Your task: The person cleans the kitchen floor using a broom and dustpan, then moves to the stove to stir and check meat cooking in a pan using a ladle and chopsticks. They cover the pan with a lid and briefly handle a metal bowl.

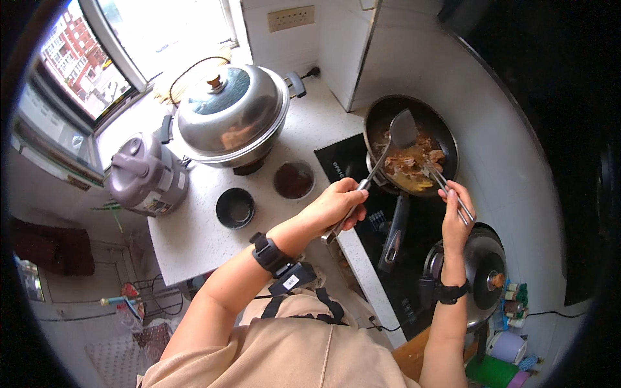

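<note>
My left hand is closed around the metal handle of a spatula, whose broad blade is over a dark frying pan. Pieces of browned meat lie in brown liquid in the pan, with some yellow pieces near its front edge. Metal chopsticks are held in my right hand, just in front of the pan, their tips at the meat. The pan's black handle points towards me across a black cooktop.
On the speckled counter stand a large lidded steel pot, a purple electric cooker, a small black bowl and a bowl of dark liquid. A second lidded pan is beside my right forearm. Spice bottles line the right wall.
</note>
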`<state>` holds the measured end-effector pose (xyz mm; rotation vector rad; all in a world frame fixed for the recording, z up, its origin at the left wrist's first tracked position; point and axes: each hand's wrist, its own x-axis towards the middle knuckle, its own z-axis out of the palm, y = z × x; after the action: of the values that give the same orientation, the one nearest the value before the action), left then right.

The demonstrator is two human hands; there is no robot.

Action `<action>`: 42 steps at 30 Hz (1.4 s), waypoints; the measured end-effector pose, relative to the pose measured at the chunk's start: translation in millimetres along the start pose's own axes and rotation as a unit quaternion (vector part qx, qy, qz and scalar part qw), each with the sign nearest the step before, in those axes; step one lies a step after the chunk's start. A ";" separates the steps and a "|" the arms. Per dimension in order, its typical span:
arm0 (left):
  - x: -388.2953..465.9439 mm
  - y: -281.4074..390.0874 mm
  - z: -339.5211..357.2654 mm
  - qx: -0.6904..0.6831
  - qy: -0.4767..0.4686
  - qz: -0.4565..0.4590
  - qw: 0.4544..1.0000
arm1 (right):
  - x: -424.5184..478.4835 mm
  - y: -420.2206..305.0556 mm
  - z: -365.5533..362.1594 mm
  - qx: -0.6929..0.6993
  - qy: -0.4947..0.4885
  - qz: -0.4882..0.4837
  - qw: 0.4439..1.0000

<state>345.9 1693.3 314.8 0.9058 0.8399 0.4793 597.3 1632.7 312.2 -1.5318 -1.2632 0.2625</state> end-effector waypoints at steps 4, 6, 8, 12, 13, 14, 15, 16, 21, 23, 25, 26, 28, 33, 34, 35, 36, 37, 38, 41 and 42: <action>-10.1 6.7 -0.6 0.007 -0.011 0.019 1.000 | -9.9 -12.7 -3.9 -0.004 -0.012 -0.030 0.999; -15.2 8.7 -3.2 0.001 -0.022 0.014 1.000 | -16.4 -15.3 -4.5 -0.014 -0.003 -0.030 0.999; -20.4 11.3 -8.2 -0.004 -0.023 0.011 1.000 | -21.4 -22.6 -1.9 -0.011 0.008 -0.035 0.999; -24.5 14.4 -21.5 -0.023 -0.061 0.015 0.998 | -29.3 -40.4 5.7 -0.027 0.044 -0.048 0.998; -26.1 14.6 -27.7 -0.030 -0.081 0.020 0.996 | -30.2 -46.2 7.7 -0.040 0.057 -0.051 0.996; -29.2 13.3 -36.0 -0.039 -0.084 0.016 0.996 | -31.6 -50.1 12.9 -0.039 0.062 -0.054 0.996; -31.9 13.8 -43.6 -0.037 -0.090 0.013 0.995 | -34.0 -57.5 19.2 -0.037 0.069 -0.047 0.996; -38.3 17.0 -47.4 -0.044 -0.092 0.012 0.995 | -35.2 -60.7 22.9 -0.041 0.075 -0.055 0.995; -70.6 22.8 -76.8 -0.057 -0.108 -0.001 0.992 | -52.3 -81.2 45.0 -0.061 0.083 -0.086 0.991; -84.6 22.5 -90.8 -0.053 -0.112 -0.005 0.992 | -59.9 -92.0 53.0 -0.069 0.078 -0.102 0.989; -101.7 17.2 -109.6 -0.048 -0.101 -0.010 0.994 | -70.9 -97.3 64.4 -0.068 0.068 -0.098 0.991; -110.9 14.1 -119.2 -0.059 -0.101 -0.009 0.993 | -74.1 -100.6 68.6 -0.062 0.061 -0.103 0.991; -132.1 9.1 -135.8 -0.069 -0.090 -0.007 0.994 | -82.3 -106.0 77.5 -0.051 0.049 -0.107 0.992; -198.8 -10.9 -180.0 -0.067 -0.042 -0.010 0.997 | -95.4 -117.7 100.4 -0.025 0.031 -0.116 0.992; -212.9 -18.5 -189.5 -0.065 -0.033 -0.013 0.997 | -98.1 -118.6 104.2 -0.025 0.025 -0.117 0.992; -227.3 -26.3 -198.2 -0.064 -0.023 -0.016 0.998 | -100.4 -119.4 108.0 -0.024 0.020 -0.118 0.992; -243.0 -35.6 -205.8 -0.070 -0.005 -0.012 0.997 | -102.3 -120.3 112.3 -0.021 0.012 -0.120 0.992; -258.2 -44.3 -212.4 -0.075 0.012 -0.008 0.997 | -104.7 -119.2 116.3 -0.015 0.005 -0.117 0.993; -274.0 -50.8 -217.3 -0.047 0.040 -0.013 0.998 | -106.7 -117.2 120.6 -0.008 -0.002 -0.113 0.994; -315.1 -73.5 -235.0 0.042 0.115 -0.025 0.992 | -112.4 -117.6 136.2 0.015 -0.017 -0.100 0.995; -325.5 -79.9 -237.5 0.073 0.153 -0.039 0.985 | -113.2 -118.5 141.7 0.019 -0.026 -0.097 0.995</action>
<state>-37.0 1544.9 305.9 0.9428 1.1978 0.5008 382.5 1606.2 303.8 -1.3650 -1.4300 0.2001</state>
